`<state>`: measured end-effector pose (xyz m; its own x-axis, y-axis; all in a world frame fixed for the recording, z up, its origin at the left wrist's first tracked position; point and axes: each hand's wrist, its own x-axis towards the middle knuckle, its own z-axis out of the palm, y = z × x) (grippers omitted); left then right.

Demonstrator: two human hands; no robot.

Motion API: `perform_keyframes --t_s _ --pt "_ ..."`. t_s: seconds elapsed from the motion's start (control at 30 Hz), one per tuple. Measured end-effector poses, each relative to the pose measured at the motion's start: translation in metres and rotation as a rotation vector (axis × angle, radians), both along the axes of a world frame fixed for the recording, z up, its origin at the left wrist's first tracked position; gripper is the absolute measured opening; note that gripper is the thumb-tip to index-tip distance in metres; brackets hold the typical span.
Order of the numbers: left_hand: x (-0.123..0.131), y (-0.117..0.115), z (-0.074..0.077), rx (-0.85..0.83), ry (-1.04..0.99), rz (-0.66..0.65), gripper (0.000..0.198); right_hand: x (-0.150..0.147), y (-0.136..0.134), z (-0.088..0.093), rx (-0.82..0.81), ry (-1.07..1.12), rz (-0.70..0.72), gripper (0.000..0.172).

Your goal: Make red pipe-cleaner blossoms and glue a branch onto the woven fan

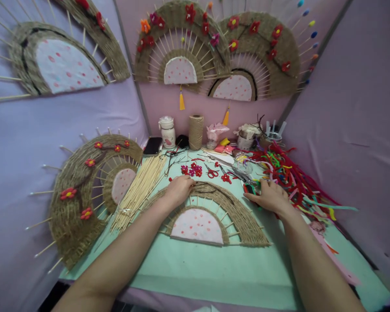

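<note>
A half-round fan of woven brown twine on thin sticks (pixel 243 219) lies on the table before me, with a dotted white half-disc (pixel 198 226) at its centre. My left hand (pixel 180 189) rests on the fan's upper rim, fingers closed together over its edge; whether something small is pinched there is hidden. To the right, my right hand (pixel 273 196) closes over a black object with orange and green parts (pixel 251 189), mostly covered by the fingers. Beyond the fan lie red and purple flowers (pixel 192 170), red-handled scissors (pixel 212 173) and a single red flower (pixel 226 178).
Thin sticks (pixel 141 186) lie in a bundle at left, beside a flowered fan (pixel 74 203) leaning on the wall. Coloured pipe cleaners (pixel 292 173) heap up at right. At the back stand a white bottle (pixel 167 132), a twine spool (pixel 196 132) and a phone (pixel 152 146).
</note>
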<state>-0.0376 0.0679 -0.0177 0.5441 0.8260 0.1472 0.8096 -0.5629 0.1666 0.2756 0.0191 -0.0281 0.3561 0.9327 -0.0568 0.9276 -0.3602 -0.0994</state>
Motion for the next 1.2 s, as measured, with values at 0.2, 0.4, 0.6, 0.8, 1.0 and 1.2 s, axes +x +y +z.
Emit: perform_keyframes --t_s 0.2,0.4,0.6,0.8,1.0,1.2 --pt "0.002 0.0 -0.001 0.014 0.025 0.006 0.022 -0.052 0.015 0.02 0.303 0.174 0.487 0.042" --pt "0.002 -0.002 0.002 0.024 0.058 0.02 0.024 -0.105 0.039 0.002 0.216 0.249 0.656 0.028" --pt "0.004 0.002 -0.008 0.015 0.041 0.006 0.025 -0.103 0.041 -0.009 0.21 0.213 0.686 0.031" --pt "0.004 0.002 -0.011 -0.008 -0.02 0.008 0.023 -0.103 0.04 -0.011 0.229 0.204 0.699 0.03" --pt "-0.006 0.008 -0.005 0.017 -0.074 0.046 0.025 -0.102 0.041 -0.014 0.253 0.195 0.705 0.031" --pt "-0.02 0.009 0.005 -0.055 -0.054 0.096 0.026 -0.103 0.041 -0.013 0.217 0.165 0.699 0.032"
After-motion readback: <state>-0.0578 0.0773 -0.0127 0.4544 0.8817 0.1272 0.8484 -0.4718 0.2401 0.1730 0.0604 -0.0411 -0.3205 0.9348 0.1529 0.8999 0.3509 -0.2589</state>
